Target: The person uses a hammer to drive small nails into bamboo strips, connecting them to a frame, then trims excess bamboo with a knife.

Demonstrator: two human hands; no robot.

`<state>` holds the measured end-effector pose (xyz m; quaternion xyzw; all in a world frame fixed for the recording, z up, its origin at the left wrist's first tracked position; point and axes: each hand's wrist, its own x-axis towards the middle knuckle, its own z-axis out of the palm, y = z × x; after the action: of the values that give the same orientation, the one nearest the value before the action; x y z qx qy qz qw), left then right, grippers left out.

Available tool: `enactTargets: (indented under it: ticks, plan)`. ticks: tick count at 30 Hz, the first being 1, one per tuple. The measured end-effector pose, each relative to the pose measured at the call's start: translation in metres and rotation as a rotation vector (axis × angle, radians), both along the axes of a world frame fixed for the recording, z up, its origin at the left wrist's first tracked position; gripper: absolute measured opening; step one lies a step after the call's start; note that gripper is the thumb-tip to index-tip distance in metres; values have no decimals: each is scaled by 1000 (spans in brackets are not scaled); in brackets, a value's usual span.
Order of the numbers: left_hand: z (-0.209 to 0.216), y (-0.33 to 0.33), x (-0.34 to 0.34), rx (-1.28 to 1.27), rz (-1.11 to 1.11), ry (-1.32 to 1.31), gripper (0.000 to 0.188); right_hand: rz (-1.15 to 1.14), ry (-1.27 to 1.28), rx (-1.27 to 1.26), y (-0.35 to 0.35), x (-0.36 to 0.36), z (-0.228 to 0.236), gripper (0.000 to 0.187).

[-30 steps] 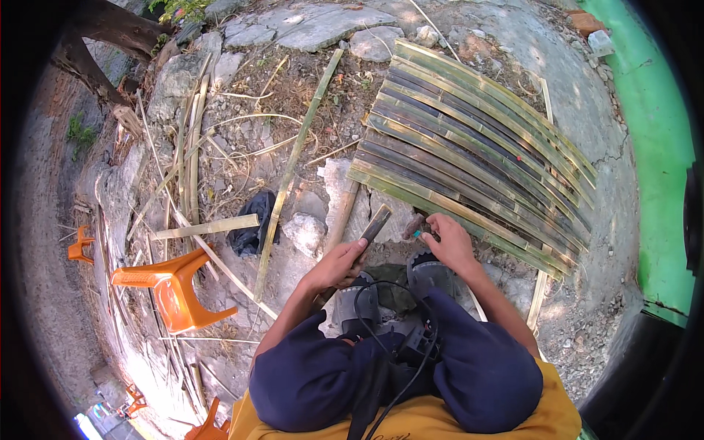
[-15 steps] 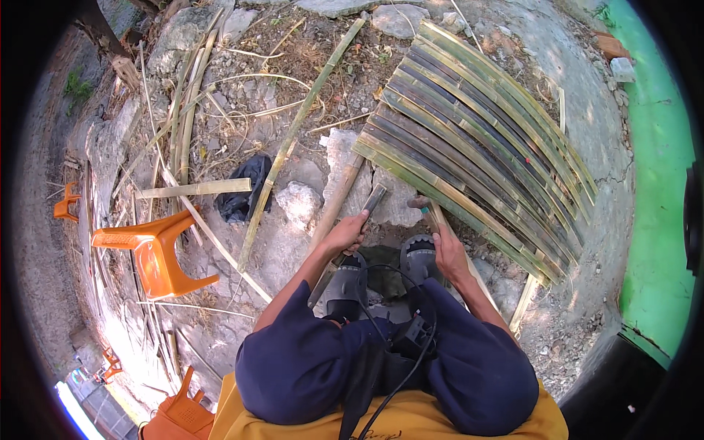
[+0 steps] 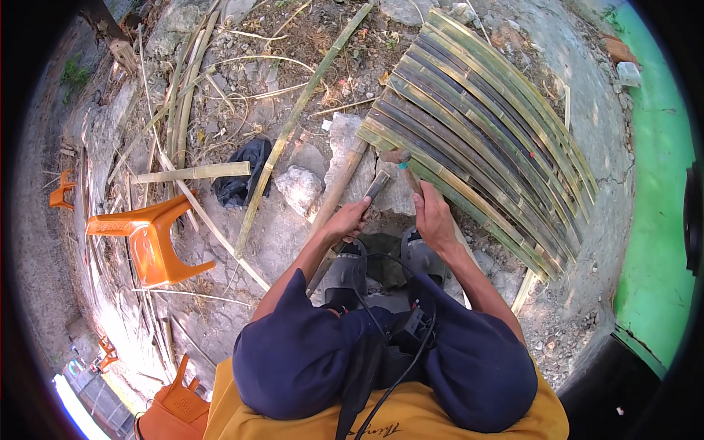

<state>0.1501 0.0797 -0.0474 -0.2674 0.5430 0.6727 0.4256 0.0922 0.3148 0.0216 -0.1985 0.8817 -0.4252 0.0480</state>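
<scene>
My left hand [image 3: 347, 222] is closed around a dark, flat strip [image 3: 378, 185], whose pale end points up and away from me. Whether it is bamboo or metal I cannot tell. My right hand [image 3: 435, 218] grips a hammer [image 3: 413, 178] by its wooden handle, with a green band below the head. The hammer's head is raised beyond the strip's end and apart from it. Past my left hand, a brown pole [image 3: 339, 183] slants toward a panel of bamboo slats [image 3: 477, 147], laid side by side at the far right.
Pale rocks [image 3: 299, 189] lie ahead, beside a black plastic bag [image 3: 246, 172]. A long bamboo strip [image 3: 304, 95] crosses the ground there. An orange plastic chair [image 3: 150, 246] lies tipped over on the left. A green wall [image 3: 656, 191] runs along the right.
My right hand has lifted the hammer up and to the left, its head now beyond the strip's end. The left hand keeps its hold and has shifted only slightly.
</scene>
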Motion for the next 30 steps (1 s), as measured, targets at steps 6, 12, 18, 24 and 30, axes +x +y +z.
enactTargets:
  ticks: [6, 12, 18, 24, 30]
  plan:
    - [4, 1, -9, 149, 24, -75, 53, -36, -128, 135, 9, 17, -48, 24]
    - [1, 2, -3, 101, 31, -68, 53, 29, -199, 319, 12, 16, -58, 21]
    - [3, 0, 0, 94, 36, -39, 53, -97, -49, -78, -4, 0, -4, 22]
    - [9, 9, -7, 79, 48, -49, 53, 70, -277, 291, 18, 17, -56, 23]
    - [5, 3, 0, 122, 60, -65, 53, 81, -287, 190, 4, -8, -11, 22]
